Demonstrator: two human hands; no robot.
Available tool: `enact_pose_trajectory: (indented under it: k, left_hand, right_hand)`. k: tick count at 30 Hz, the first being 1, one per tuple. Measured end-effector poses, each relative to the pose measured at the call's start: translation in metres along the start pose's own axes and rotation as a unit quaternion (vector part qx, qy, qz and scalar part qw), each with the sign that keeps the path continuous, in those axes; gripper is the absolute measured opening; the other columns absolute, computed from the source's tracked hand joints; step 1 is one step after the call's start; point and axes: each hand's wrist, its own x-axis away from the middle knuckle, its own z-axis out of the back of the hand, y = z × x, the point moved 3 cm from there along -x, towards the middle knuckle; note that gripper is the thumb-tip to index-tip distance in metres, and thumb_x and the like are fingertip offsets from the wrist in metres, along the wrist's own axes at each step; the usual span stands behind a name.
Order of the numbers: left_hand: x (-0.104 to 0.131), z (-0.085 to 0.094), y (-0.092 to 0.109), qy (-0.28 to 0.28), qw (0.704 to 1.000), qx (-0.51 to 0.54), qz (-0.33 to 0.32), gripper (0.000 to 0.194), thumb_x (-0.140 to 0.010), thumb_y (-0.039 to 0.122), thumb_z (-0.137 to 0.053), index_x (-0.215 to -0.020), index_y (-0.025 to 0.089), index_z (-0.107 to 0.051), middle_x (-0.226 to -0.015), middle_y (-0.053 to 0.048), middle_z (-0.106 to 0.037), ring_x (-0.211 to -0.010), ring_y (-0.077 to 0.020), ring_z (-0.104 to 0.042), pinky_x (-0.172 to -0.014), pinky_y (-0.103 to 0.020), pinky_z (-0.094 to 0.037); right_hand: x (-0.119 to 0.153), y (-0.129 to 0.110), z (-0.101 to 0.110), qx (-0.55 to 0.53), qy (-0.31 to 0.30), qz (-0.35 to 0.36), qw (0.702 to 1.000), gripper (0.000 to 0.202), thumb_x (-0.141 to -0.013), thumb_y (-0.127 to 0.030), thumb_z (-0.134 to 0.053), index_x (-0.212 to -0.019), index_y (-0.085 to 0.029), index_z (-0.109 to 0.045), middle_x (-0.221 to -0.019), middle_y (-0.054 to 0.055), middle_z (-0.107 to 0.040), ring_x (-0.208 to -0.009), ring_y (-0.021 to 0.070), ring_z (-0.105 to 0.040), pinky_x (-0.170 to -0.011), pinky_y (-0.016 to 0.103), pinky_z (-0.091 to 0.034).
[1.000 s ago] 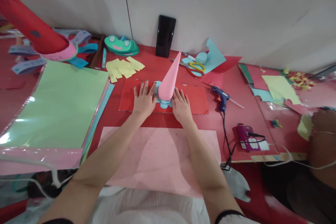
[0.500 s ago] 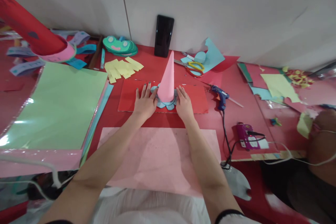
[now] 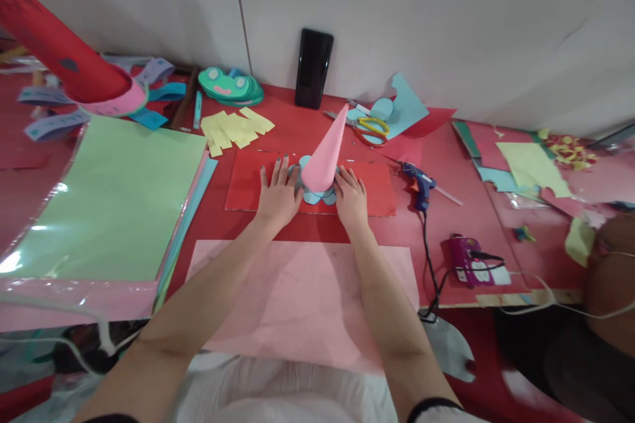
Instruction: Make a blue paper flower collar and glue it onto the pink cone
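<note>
A pink paper cone (image 3: 324, 162) leans to the right, its wide end down among light-blue paper petals (image 3: 312, 198). Cone and petals sit on a red board (image 3: 243, 185). To the left of the cone, my left hand (image 3: 278, 197) lies open, fingers spread, with the thumb side over the petals. On the other side my right hand (image 3: 351, 198) also rests open, its fingertips at the petals' right edge. Part of the petals is hidden beneath both hands and the cone.
Behind the board lie scissors (image 3: 367, 127), yellow paper strips (image 3: 235, 129) and a black phone (image 3: 314, 69) leaning on the wall. A corded glue gun (image 3: 421, 184) is at the right. Plastic-covered green paper (image 3: 124, 205) lies left, pink paper (image 3: 302, 297) in front. Another person's arm (image 3: 612, 271) shows far right.
The cone has tipped from nearly upright to a clear rightward lean. Both hands remain beside it, with small shifts of the fingers over the petals.
</note>
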Motion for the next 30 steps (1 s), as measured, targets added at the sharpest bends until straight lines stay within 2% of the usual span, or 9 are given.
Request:
enact_pose_trajectory:
  k: [4, 7, 12, 16, 20, 23, 26, 30]
  left_hand:
    - [0.001, 0.006, 0.006, 0.021, 0.999, 0.015, -0.022, 0.044, -0.092, 0.027, -0.036, -0.132, 0.014, -0.047, -0.153, -0.014, -0.029, -0.143, -0.0296, -0.022, -0.114, -0.060, -0.011]
    - [0.000, 0.007, 0.006, 0.034, 0.999, 0.023, -0.029, 0.046, -0.091, 0.020, -0.033, -0.135, 0.014, -0.044, -0.152, -0.012, -0.032, -0.142, -0.0257, -0.025, -0.117, -0.054, -0.011]
    - [-0.002, 0.002, 0.002, 0.001, 0.999, 0.002, -0.045, 0.047, -0.094, 0.024, -0.031, -0.139, 0.018, -0.041, -0.155, -0.011, -0.024, -0.144, -0.0257, -0.019, -0.117, -0.053, -0.008]
    - [0.000, -0.001, 0.002, -0.036, 0.999, -0.013, -0.021, 0.048, -0.095, 0.029, -0.029, -0.141, 0.021, -0.039, -0.156, -0.010, -0.022, -0.144, -0.0280, -0.018, -0.116, -0.055, -0.011]
    - [0.001, 0.000, 0.004, -0.035, 0.999, -0.016, 0.038, 0.049, -0.095, 0.031, -0.028, -0.142, 0.021, -0.038, -0.156, -0.011, -0.021, -0.144, -0.0305, -0.017, -0.114, -0.057, -0.014]
    - [0.001, 0.000, 0.003, -0.019, 0.998, -0.014, 0.065, 0.050, -0.094, 0.030, -0.029, -0.141, 0.018, -0.039, -0.155, -0.015, -0.021, -0.144, -0.0327, -0.017, -0.113, -0.059, -0.014]
    - [0.001, 0.001, 0.002, -0.006, 0.998, -0.014, 0.058, 0.050, -0.095, 0.029, -0.028, -0.141, 0.016, -0.039, -0.155, -0.016, -0.021, -0.144, -0.0317, -0.017, -0.113, -0.060, -0.013]
    - [0.000, 0.001, 0.001, -0.016, 0.999, -0.014, 0.049, 0.051, -0.095, 0.029, -0.024, -0.143, 0.016, -0.037, -0.155, -0.015, -0.022, -0.144, -0.0303, -0.018, -0.113, -0.060, -0.014]
  right_hand:
    - [-0.003, 0.003, 0.003, -0.011, 0.005, 0.010, 1.000, 0.045, -0.087, -0.009, -0.035, -0.121, -0.022, -0.063, -0.137, 0.005, -0.054, -0.134, 0.0223, -0.042, -0.111, 0.045, -0.032]
    - [-0.006, 0.007, 0.003, -0.021, 0.000, 0.029, 0.999, 0.047, -0.084, -0.006, -0.035, -0.115, -0.022, -0.066, -0.136, 0.003, -0.055, -0.135, 0.0224, -0.041, -0.111, 0.045, -0.033]
    - [-0.012, 0.014, 0.000, -0.050, -0.030, 0.072, 0.996, 0.045, -0.084, -0.007, -0.036, -0.111, -0.023, -0.068, -0.135, 0.001, -0.056, -0.136, 0.0215, -0.039, -0.112, 0.048, -0.032]
    - [-0.013, 0.013, 0.002, -0.064, -0.009, 0.067, 0.996, 0.047, -0.086, -0.008, -0.033, -0.120, -0.023, -0.063, -0.139, 0.002, -0.052, -0.136, 0.0201, -0.039, -0.112, 0.047, -0.032]
    - [-0.007, 0.004, 0.006, -0.042, 0.023, 0.054, 0.997, 0.043, -0.092, -0.018, -0.032, -0.129, -0.020, -0.055, -0.145, 0.006, -0.044, -0.139, 0.0216, -0.035, -0.112, 0.049, -0.030]
    - [-0.002, -0.004, 0.003, -0.010, 0.003, 0.056, 0.998, 0.044, -0.094, -0.023, -0.033, -0.134, -0.019, -0.049, -0.147, 0.007, -0.041, -0.141, 0.0227, -0.031, -0.114, 0.049, -0.027]
    - [0.002, -0.011, -0.003, 0.022, -0.027, 0.057, 0.998, 0.045, -0.095, -0.024, -0.031, -0.137, -0.017, -0.046, -0.147, 0.007, -0.041, -0.141, 0.0238, -0.029, -0.116, 0.050, -0.022]
    - [0.005, -0.014, -0.008, 0.041, -0.034, 0.054, 0.997, 0.047, -0.097, -0.024, -0.026, -0.140, -0.018, -0.042, -0.149, 0.007, -0.038, -0.142, 0.0250, -0.027, -0.115, 0.053, -0.019]
